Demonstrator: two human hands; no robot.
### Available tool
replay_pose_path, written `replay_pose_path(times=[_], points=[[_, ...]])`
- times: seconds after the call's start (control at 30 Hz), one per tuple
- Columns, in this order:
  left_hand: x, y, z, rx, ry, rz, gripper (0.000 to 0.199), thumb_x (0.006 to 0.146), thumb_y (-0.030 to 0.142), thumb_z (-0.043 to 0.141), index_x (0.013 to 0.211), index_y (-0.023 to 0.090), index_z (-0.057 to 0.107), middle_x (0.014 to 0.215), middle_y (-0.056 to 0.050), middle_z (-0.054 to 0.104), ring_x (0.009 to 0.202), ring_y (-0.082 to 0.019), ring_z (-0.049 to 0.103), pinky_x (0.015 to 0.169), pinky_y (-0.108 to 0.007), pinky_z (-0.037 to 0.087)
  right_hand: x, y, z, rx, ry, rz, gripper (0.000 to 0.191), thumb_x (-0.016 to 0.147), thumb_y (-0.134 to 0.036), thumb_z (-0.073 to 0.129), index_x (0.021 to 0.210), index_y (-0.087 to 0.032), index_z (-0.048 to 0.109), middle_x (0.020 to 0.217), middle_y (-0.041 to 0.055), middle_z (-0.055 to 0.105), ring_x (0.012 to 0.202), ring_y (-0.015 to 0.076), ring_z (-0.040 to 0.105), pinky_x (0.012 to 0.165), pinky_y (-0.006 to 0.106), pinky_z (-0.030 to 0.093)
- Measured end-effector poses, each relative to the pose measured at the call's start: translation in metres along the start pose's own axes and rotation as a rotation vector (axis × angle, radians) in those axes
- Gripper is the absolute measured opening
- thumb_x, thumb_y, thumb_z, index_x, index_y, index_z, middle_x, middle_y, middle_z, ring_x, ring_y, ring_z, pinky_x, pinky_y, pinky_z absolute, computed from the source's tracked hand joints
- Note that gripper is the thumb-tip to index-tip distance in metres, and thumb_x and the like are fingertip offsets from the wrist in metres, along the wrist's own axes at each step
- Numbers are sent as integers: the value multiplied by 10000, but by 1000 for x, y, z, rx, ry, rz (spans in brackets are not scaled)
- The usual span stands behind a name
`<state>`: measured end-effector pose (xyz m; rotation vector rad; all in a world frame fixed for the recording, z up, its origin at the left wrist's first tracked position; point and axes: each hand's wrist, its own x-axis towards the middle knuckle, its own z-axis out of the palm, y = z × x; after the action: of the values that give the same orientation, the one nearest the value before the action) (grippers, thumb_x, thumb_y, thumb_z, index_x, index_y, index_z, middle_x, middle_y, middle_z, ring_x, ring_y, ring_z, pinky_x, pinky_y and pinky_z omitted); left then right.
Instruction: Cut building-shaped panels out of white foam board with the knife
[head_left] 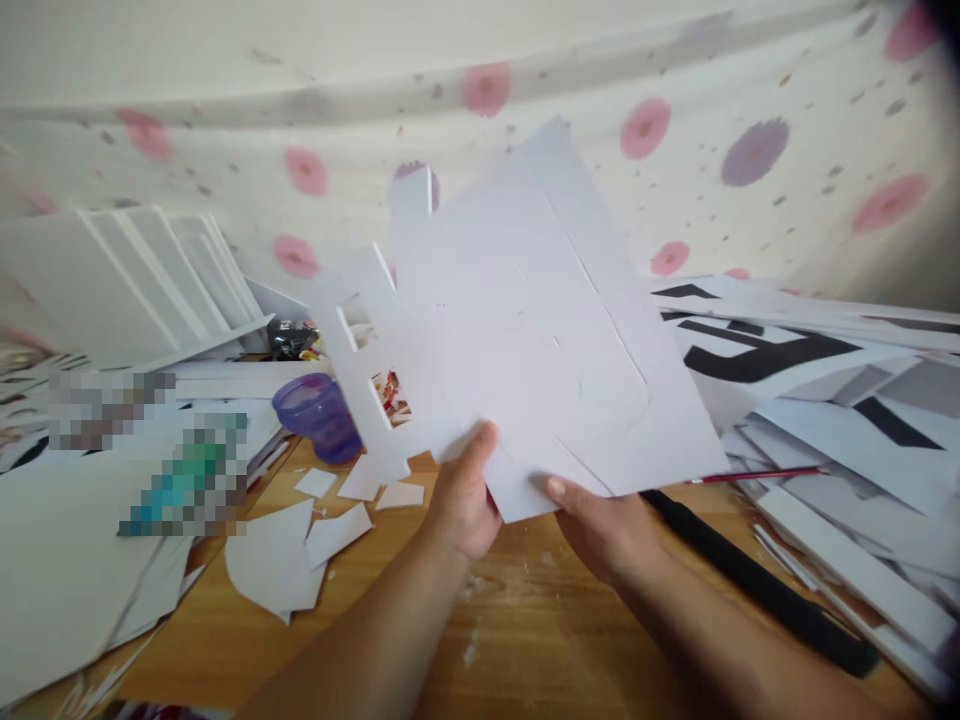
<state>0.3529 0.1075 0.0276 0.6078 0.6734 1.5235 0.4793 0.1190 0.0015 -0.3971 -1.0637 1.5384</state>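
Observation:
A large white board (540,320) is held up above the wooden table, tilted, with notches and two small rectangular openings cut at its left part and thin cut lines on its face. My left hand (469,495) grips its lower edge, thumb on the front and fingers hidden behind. Close beside it, my right hand (604,520) pinches the bottom edge the same way, thumb in front. Through the openings, bits of the things behind show.
A purple cup (319,415) stands left of the board, with white offcuts (274,555) in front. White panels (135,280) lean at the left. A black bar (765,585) and stacked sheets with black shapes (780,350) lie right. A spotted curtain (300,170) hangs behind.

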Motion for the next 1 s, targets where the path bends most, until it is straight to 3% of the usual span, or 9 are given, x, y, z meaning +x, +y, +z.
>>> replay_pose_path(times=[0.1,0.2,0.33,0.43,0.5,0.57,0.63,0.8,1.0], points=[[3,-4,-6,139,-338,-4,812,631,659,810,1258,182,613,1299,-155,629,1270,-380,524,1055,-490,418,3,-8,4,177,87,48,677,708,-247,795,1341,-313,562,1321,44,639,1207,308,603,1041,508,496],[8,-7,-15,380,-462,42,871,677,826,628,1284,202,594,1355,-153,587,1249,-363,538,1029,-479,431,12,-15,-5,237,223,26,656,673,-207,785,1294,-307,600,1256,30,680,1152,288,640,989,455,538],[-3,4,-14,783,-493,10,521,800,636,681,1021,166,724,1063,-126,730,988,-272,675,876,-384,505,31,-22,-27,287,404,-56,570,654,-185,761,1210,-248,654,1168,15,720,1113,237,659,973,357,544],[-18,33,7,1022,-874,43,291,843,462,701,898,183,768,832,-71,761,754,-194,704,722,-284,528,43,-26,-42,317,509,-57,545,601,-175,767,1137,-222,683,1087,5,745,993,218,700,884,317,579],[-16,58,22,1210,-691,391,241,897,392,621,971,205,754,924,-60,763,845,-186,705,786,-276,531,47,-28,-47,333,559,-31,568,536,-148,764,1096,-215,695,1023,-2,759,876,215,719,782,308,603],[2,83,30,1544,-182,684,288,930,346,549,1153,227,688,1139,-65,721,1074,-214,657,961,-332,493,46,-28,-47,342,577,3,568,499,-138,754,1061,-205,705,956,1,767,783,219,720,698,312,608],[30,102,29,1774,102,747,419,910,312,561,1315,208,582,1346,-96,610,1270,-251,540,1096,-400,399,43,-27,-44,336,561,33,552,497,-143,755,1045,-193,710,903,14,770,749,226,719,666,318,605],[79,110,4,1934,299,614,687,885,427,610,1486,176,389,1516,-207,406,1408,-416,345,1128,-652,227,34,-26,-32,299,509,106,538,473,-154,791,1006,-177,721,868,43,770,719,241,713,634,328,598],[75,83,-1,2076,326,531,707,936,614,450,1527,244,330,1610,-226,184,1469,-490,93,1097,-737,104,26,-28,-31,273,287,114,504,560,-292,833,1044,-205,723,1014,77,761,910,303,714,831,426,588]])
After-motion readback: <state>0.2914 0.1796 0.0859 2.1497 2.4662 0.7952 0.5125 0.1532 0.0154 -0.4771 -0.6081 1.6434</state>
